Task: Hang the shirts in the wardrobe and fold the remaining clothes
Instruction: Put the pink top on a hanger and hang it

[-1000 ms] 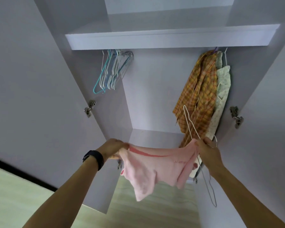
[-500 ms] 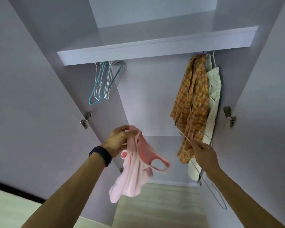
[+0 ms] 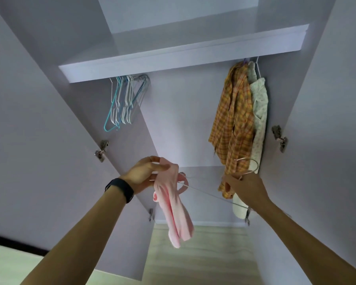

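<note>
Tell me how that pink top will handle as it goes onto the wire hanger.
Probably floppy: the pink top hangs limp in a bunched strip below the left hand. Likely light, since a pinch of the fingers carries it. It may slip along the thin wire hanger that the right hand holds, as the wire looks smooth.

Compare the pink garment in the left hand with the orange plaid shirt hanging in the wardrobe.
Colour: the pink garment is plain pale pink; the plaid shirt is orange and yellow checks. State: the pink garment dangles bunched from the left hand, not yet hung; the plaid shirt hangs under the shelf at the right. Size: the pink garment looks shorter than the plaid shirt. Both hang limp.
</note>
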`<state>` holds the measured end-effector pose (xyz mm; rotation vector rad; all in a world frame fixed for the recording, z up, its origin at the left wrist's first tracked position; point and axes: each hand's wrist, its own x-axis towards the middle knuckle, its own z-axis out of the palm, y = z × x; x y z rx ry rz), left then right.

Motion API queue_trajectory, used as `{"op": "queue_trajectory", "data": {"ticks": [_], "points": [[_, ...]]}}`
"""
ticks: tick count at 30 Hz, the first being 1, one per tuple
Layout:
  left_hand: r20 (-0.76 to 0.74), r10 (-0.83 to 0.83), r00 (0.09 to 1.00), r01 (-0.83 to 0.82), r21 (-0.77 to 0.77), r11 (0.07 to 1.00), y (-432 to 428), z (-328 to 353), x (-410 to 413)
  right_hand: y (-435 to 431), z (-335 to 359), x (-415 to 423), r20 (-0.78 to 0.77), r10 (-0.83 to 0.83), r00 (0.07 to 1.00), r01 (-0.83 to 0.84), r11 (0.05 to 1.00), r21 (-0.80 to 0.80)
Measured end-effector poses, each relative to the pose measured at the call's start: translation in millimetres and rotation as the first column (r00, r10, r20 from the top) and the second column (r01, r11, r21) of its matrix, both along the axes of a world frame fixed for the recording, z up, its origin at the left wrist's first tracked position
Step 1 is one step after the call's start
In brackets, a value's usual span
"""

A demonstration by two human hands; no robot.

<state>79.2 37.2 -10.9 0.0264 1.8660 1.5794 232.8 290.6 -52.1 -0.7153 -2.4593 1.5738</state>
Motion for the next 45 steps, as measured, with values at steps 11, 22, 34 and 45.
{"op": "queue_trajectory", "data": {"ticks": [11,22,34,45], "points": [[-0.035,0.029,0.999,-0.034,-0.156,0.987,5.0,-15.2,16.8,-13.5,9.6,-12.2,-0.046,0.114,0.992,-0.108,0.986,0.128],[-0.285,-0.258,0.923,0.053,-0.571,0.819,-8.1,-18.8,23.1,-9.3,1.5,-19.6,-0.049,0.113,0.992,-0.102,0.978,0.181],[-0.592,-0.635,0.496,0.064,-0.705,0.707,28.7,8.8,36.2,-14.9,8.7,-44.3,-0.263,0.089,0.961,-0.081,0.996,0.040],[-0.889,-0.202,0.412,-0.354,-0.360,0.863,29.8,72.5,-1.9,-37.2,-50.0,-54.9,0.204,0.155,0.967,-0.200,0.954,0.223]]}}
